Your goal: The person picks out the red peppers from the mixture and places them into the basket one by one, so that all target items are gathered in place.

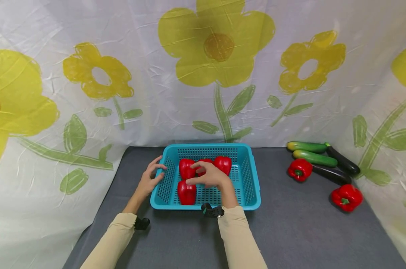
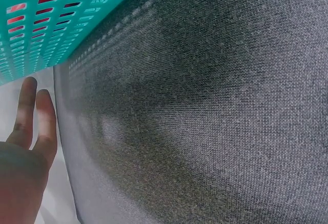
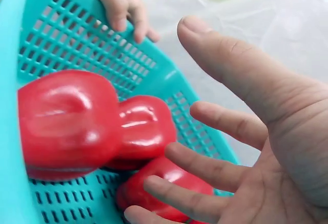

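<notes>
A blue plastic basket [image 1: 256, 192] with perforated walls holds several red bell peppers: one at the front left [image 1: 186, 194], one behind it [image 1: 186, 168], one at the back right [image 1: 224, 163], and another partly hidden by the right hand. Over these peppers hovers my right hand [image 1: 211, 175], its fingers spread and nothing in its grasp; the right wrist view shows the bare palm [image 3: 279, 178]. My left hand [image 1: 148, 181] is at the basket's left rim, fingers loosely bent and reaching over the edge, holding nothing. Two of its fingers [image 2: 45, 124] show beside the basket wall in the left wrist view.
On the grey tabletop [image 1: 283, 228] at the right lie two red bell peppers [image 1: 299, 170] [image 1: 346, 198], two green zucchini [image 1: 315, 158] and two dark eggplants [image 1: 342, 160]. A white curtain [image 1: 169, 112] with yellow flowers hangs right behind the basket.
</notes>
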Motion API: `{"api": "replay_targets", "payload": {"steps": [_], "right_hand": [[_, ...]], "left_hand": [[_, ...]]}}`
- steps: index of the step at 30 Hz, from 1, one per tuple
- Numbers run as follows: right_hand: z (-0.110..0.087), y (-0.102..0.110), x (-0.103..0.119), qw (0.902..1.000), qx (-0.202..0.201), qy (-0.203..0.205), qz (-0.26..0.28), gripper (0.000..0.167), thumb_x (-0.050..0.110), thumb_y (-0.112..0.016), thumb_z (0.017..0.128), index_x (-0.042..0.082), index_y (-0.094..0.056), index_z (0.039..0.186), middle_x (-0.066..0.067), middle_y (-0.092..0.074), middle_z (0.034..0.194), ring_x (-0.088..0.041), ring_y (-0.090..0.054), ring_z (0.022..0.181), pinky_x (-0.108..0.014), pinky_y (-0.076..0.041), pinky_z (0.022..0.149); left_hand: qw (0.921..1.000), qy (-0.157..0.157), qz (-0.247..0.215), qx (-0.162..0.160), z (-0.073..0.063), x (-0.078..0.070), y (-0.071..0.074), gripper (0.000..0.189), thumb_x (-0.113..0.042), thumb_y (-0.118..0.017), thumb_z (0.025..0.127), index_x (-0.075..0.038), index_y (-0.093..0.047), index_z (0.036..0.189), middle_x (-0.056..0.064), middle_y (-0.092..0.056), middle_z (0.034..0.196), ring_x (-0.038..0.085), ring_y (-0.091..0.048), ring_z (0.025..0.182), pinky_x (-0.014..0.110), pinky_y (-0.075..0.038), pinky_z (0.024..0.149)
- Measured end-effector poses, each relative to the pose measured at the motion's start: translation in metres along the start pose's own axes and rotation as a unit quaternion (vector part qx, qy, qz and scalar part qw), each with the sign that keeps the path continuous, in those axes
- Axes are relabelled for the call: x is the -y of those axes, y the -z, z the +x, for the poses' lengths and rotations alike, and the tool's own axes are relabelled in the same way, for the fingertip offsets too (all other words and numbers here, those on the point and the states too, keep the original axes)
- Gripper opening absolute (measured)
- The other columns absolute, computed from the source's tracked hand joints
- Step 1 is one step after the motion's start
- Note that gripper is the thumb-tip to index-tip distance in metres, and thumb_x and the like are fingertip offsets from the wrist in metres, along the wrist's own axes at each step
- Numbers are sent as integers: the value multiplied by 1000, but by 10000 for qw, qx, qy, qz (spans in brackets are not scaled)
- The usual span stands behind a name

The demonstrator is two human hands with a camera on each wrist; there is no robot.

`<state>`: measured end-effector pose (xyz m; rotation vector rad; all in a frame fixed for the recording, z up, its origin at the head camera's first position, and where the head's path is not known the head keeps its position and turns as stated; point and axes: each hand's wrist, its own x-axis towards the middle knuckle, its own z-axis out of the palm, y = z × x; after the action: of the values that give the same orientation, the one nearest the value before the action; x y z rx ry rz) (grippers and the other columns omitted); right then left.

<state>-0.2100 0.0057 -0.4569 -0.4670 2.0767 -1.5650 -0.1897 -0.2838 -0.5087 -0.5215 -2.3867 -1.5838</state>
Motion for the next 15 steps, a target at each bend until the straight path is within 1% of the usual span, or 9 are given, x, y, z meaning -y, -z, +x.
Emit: {"api": "replay_targets", "payload": {"steps": [2, 5, 6, 11, 13, 15], "right_hand": [[-1, 4, -2, 10000, -30, 45, -24, 74, 18, -86, 80, 4, -50, 143, -24, -49, 141, -44, -44, 130, -57, -53, 86], [-4, 10, -5, 9998, -87, 125, -93, 71, 19, -85, 82, 2, -51, 142, -23, -51, 140, -43, -46, 129, -55, -54, 86], [-6, 12, -5, 9998, -119, 148, -111, 70, 20, -85, 82, 2, -52, 141, -23, -52, 139, -42, -47, 127, -53, -55, 85], [-14, 23, -8, 9995, -223, 213, -31, 62, 24, -82, 86, 4, -55, 139, -22, -55, 136, -35, -53, 120, -46, -56, 84], [-16, 28, -9, 9994, -231, 247, 10, 59, 25, -80, 88, 4, -56, 138, -23, -55, 137, -34, -54, 120, -45, -56, 84], [-18, 32, -9, 9993, -213, 300, 40, 58, 24, -78, 90, 2, -55, 139, -23, -55, 137, -34, -54, 120, -44, -56, 84]], "left_hand": [[10000, -18, 37, -8, -1, 7, 0, 18, 11, -57, 95, 13, -59, 114, 36, -29, 154, 56, -28, 137, 76, -32, 97], [10000, -27, 59, -31, -1, 23, 0, 19, 10, -57, 96, 10, -60, 115, 32, -29, 155, 52, -29, 138, 75, -33, 97], [10000, -10, 8, -39, -1, 25, 0, 19, 9, -58, 96, 9, -60, 116, 31, -29, 156, 51, -28, 139, 75, -33, 98], [9999, -50, -14, -89, -1, 27, 0, 20, 9, -59, 96, 8, -61, 116, 30, -30, 156, 50, -28, 140, 75, -32, 98], [9999, -57, 20, -95, 0, 26, -1, 20, 9, -58, 96, 8, -61, 116, 31, -30, 156, 51, -28, 140, 75, -32, 98], [9999, -64, 24, -83, 0, 20, -1, 19, 10, -58, 96, 9, -61, 115, 33, -30, 155, 53, -28, 139, 76, -32, 98]]}}
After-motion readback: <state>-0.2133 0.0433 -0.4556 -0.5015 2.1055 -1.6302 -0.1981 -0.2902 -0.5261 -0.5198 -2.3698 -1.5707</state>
